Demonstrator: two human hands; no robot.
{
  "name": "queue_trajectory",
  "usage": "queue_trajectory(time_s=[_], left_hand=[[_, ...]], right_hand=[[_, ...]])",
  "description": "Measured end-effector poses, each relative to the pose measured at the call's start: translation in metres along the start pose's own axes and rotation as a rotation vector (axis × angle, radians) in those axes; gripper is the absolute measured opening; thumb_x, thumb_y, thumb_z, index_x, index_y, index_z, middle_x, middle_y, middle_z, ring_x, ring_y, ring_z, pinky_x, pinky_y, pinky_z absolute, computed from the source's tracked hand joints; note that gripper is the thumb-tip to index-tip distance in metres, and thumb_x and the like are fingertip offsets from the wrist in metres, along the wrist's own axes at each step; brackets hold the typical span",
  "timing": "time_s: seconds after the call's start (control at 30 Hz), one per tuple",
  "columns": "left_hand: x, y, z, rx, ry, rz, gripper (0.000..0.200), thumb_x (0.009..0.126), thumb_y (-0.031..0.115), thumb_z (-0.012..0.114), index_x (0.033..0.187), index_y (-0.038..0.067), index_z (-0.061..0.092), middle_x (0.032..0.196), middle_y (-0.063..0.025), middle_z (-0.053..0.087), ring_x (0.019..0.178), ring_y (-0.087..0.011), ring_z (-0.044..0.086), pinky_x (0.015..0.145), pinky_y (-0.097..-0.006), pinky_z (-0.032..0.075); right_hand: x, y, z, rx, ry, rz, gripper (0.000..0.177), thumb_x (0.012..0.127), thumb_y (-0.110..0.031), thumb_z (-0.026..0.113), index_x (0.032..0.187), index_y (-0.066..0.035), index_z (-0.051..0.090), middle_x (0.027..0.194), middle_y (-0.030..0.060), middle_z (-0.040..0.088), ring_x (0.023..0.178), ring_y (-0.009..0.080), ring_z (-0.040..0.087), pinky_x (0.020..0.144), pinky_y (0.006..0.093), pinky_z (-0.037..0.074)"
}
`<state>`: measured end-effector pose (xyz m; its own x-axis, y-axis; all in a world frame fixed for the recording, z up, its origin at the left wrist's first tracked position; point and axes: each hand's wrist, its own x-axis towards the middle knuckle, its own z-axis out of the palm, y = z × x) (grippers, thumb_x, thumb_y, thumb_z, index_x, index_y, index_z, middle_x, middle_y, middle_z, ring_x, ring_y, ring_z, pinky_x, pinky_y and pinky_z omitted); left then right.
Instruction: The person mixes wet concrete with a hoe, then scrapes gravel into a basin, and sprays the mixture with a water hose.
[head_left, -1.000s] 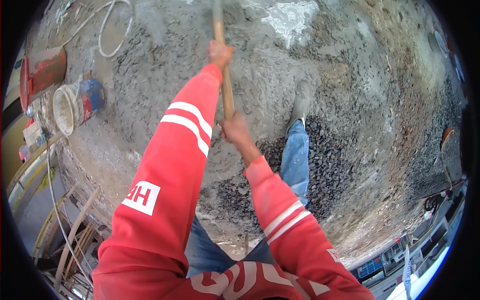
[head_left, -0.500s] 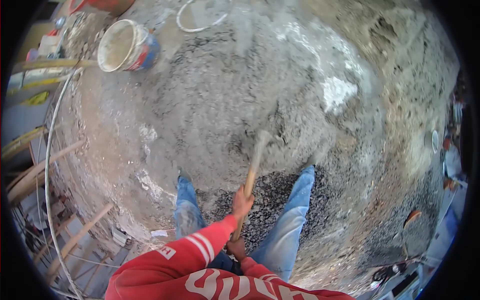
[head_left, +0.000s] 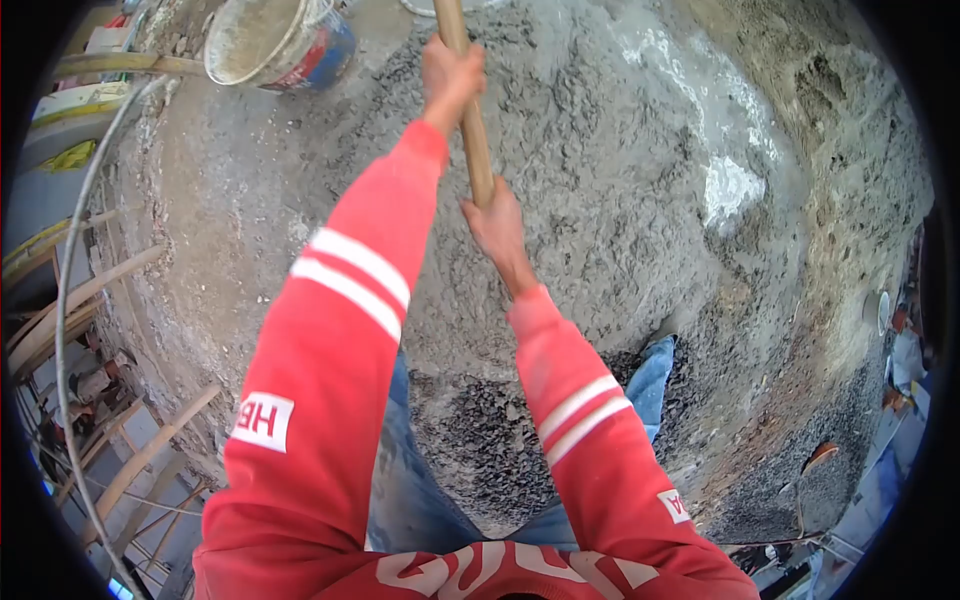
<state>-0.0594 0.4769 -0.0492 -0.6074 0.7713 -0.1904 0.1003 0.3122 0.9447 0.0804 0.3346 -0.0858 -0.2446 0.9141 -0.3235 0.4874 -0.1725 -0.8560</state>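
Observation:
My left hand (head_left: 452, 80) is closed around the wooden handle of a hoe (head_left: 474, 140), high on the shaft near the top of the view. Lower down, my right hand (head_left: 497, 225) grips the same handle near its butt end. The hoe's head lies beyond the top edge, out of sight. Below both hands spreads wet grey concrete mix (head_left: 590, 170), lumpy and furrowed. Dark gravel (head_left: 490, 430) lies between my legs.
A paint-marked bucket (head_left: 335, 50) stands at upper left, with a pale ring (head_left: 425, 8) at the top edge. Whitish water (head_left: 730, 190) pools to the right. Wooden poles (head_left: 150, 450) and a hose (head_left: 65, 330) line the left side.
Both hands have swung the hoe up and away from my body, arms now stretched forward. The hoe's head has left the mix and the view. The camera view has shifted slightly.

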Motion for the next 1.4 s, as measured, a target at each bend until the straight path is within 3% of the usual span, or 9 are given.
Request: queue_trajectory(time_s=[0.13, 0.2, 0.4, 0.57, 0.8, 0.93, 0.97, 1.1, 1.4], left_hand=[[-0.005, -0.192, 0.008, 0.699, -0.107, -0.077, 0.031, 0.076, 0.017, 0.063, 0.093, -0.007, 0.052, 0.074, -0.0191, 0.063, 0.055, -0.0309, 0.064, 0.052, -0.0401, 0.052], [-0.097, -0.135, -0.002, 0.321, -0.068, -0.559, 0.040, 0.074, 0.022, 0.063, 0.098, -0.008, 0.053, 0.081, -0.0226, 0.064, 0.067, -0.0350, 0.066, 0.064, -0.0443, 0.054], [-0.338, -0.151, -0.027, 0.222, -0.026, -0.499, 0.023, 0.074, 0.009, 0.063, 0.089, -0.005, 0.053, 0.061, -0.0152, 0.059, 0.047, -0.0275, 0.060, 0.043, -0.0387, 0.047], [-0.430, -0.076, -0.060, 0.077, 0.002, -0.678, 0.027, 0.075, 0.010, 0.065, 0.096, -0.002, 0.053, 0.069, -0.0159, 0.059, 0.063, -0.0268, 0.063, 0.058, -0.0395, 0.050], [-0.208, 0.000, -0.083, -0.101, 0.085, -0.181, 0.034, 0.083, 0.012, 0.065, 0.105, -0.004, 0.046, 0.062, -0.0076, 0.054, 0.047, -0.0184, 0.056, 0.042, -0.0335, 0.042], [-0.023, -0.029, -0.067, 0.136, 0.200, 0.102, 0.050, 0.081, 0.017, 0.064, 0.115, -0.004, 0.034, 0.092, -0.0279, 0.059, 0.086, -0.0449, 0.060, 0.077, -0.0502, 0.046], [0.023, -0.066, -0.055, 0.274, 0.278, 0.238, 0.049, 0.084, 0.014, 0.065, 0.117, -0.003, 0.033, 0.075, -0.0153, 0.060, 0.053, -0.0229, 0.063, 0.049, -0.0363, 0.052], [0.124, -0.146, -0.052, 0.584, 0.153, 0.043, 0.058, 0.081, 0.016, 0.063, 0.119, -0.011, 0.029, 0.088, -0.0270, 0.063, 0.060, -0.0289, 0.067, 0.054, -0.0380, 0.056], [-0.039, -0.163, -0.066, 0.575, 0.014, -0.264, 0.072, 0.079, 0.005, 0.059, 0.133, -0.008, 0.014, 0.085, -0.0284, 0.061, 0.054, -0.0327, 0.065, 0.046, -0.0412, 0.054]], right_hand=[[-0.044, 0.050, 0.032, 0.116, -0.228, 0.433, 0.034, 0.071, -0.016, 0.064, 0.094, 0.008, 0.055, 0.082, 0.0304, 0.062, 0.081, 0.0480, 0.061, 0.070, 0.0498, 0.049], [-0.117, 0.049, -0.001, -0.057, -0.256, 0.427, 0.037, 0.070, -0.016, 0.064, 0.097, 0.008, 0.054, 0.086, 0.0308, 0.062, 0.083, 0.0479, 0.060, 0.071, 0.0494, 0.049], [-0.334, 0.062, -0.064, -0.196, -0.285, 0.557, 0.036, 0.073, -0.018, 0.065, 0.100, 0.004, 0.056, 0.085, 0.0294, 0.062, 0.084, 0.0463, 0.061, 0.074, 0.0499, 0.049], [-0.419, 0.045, -0.092, -0.175, -0.237, 0.599, 0.035, 0.072, -0.018, 0.067, 0.100, 0.001, 0.057, 0.075, 0.0261, 0.062, 0.079, 0.0455, 0.062, 0.071, 0.0497, 0.050], [-0.191, 0.015, -0.025, -0.044, -0.126, 0.058, 0.023, 0.076, -0.010, 0.063, 0.093, 0.001, 0.053, 0.070, 0.0254, 0.059, 0.068, 0.0457, 0.059, 0.059, 0.0479, 0.047], [0.005, -0.018, 0.040, 0.050, -0.122, -0.144, 0.027, 0.075, -0.013, 0.063, 0.096, 0.004, 0.056, 0.078, 0.0264, 0.061, 0.076, 0.0433, 0.062, 0.067, 0.0460, 0.048], [0.046, -0.025, 0.056, 0.048, -0.111, -0.172, 0.028, 0.074, -0.013, 0.062, 0.096, 0.005, 0.056, 0.079, 0.0265, 0.062, 0.078, 0.0434, 0.062, 0.069, 0.0464, 0.048], [0.136, -0.026, 0.121, 0.144, -0.388, 0.180, 0.028, 0.074, -0.017, 0.065, 0.087, 0.008, 0.059, 0.075, 0.0224, 0.065, 0.061, 0.0290, 0.067, 0.052, 0.0406, 0.050], [-0.015, -0.009, 0.083, -0.076, -0.331, 0.411, 0.034, 0.074, -0.018, 0.064, 0.095, 0.008, 0.060, 0.090, 0.0312, 0.064, 0.089, 0.0441, 0.064, 0.077, 0.0470, 0.050]])
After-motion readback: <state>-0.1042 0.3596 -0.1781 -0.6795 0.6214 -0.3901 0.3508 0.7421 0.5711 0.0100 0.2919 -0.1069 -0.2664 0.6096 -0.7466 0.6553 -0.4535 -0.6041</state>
